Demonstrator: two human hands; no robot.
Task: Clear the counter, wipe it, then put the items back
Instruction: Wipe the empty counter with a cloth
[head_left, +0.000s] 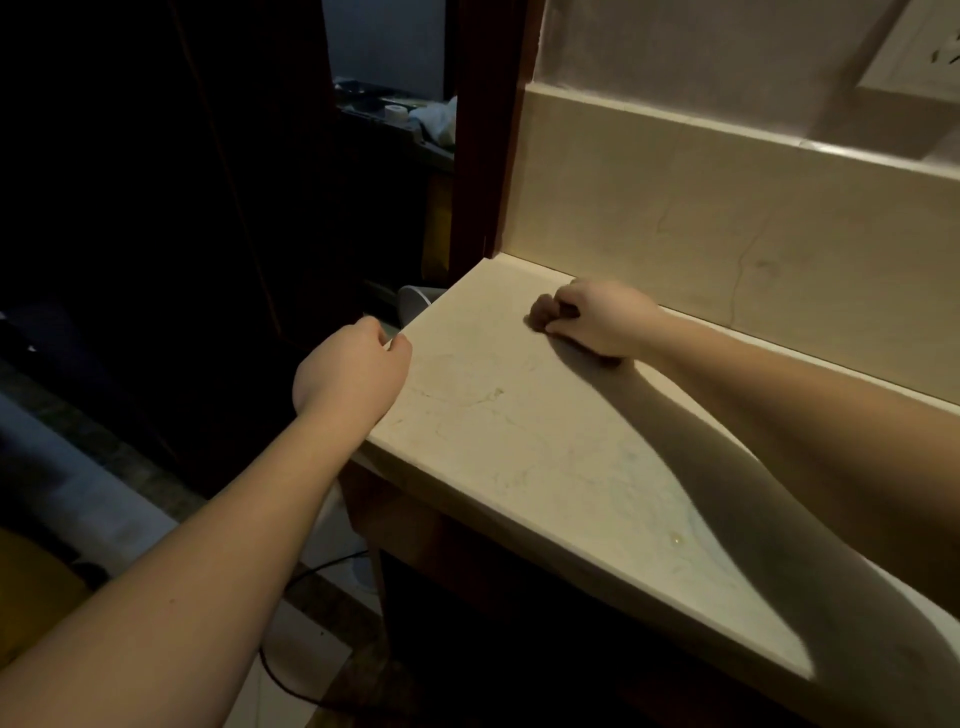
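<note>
- You had no readable text, label, brand, number or sign anywhere in the head view.
- The pale cream marble-patterned stone counter (519, 441) carried only faint veining, no lettering.
- The matching cream stone backsplash (727, 218) behind it showed thin cracks or veins, no writing.
- The small white roll-shaped object (396, 113) on the dark shelf beyond the doorway was too small and dim for you to read any marking on it.
</note>
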